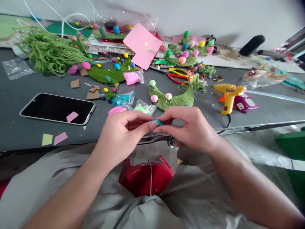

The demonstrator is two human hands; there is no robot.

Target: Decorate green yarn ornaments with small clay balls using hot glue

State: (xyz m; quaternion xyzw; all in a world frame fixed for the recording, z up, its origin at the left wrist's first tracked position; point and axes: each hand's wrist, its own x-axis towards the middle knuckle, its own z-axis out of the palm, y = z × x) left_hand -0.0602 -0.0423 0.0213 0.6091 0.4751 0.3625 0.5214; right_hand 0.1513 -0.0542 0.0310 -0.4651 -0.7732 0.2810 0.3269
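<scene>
Over the table's front edge, my left hand (124,128) and my right hand (190,128) meet. Both pinch a small piece of teal-blue clay (159,122), which their fingertips partly hide. Just beyond them lies a crescent wrapped in green yarn (177,101), with pale green, pink and cream balls on it. Small plastic bags lie close to my left hand: one with blue soft material (123,99), another with pale green (142,108). A pink lump (116,110) shows behind my left hand.
A yellow glue gun (228,95) stands at right, its cord running off the table edge. At left lie a phone (58,108) and a heap of green yarn (49,52). Farther back are pliers (178,75), pink paper (145,44) and more decorated green pieces.
</scene>
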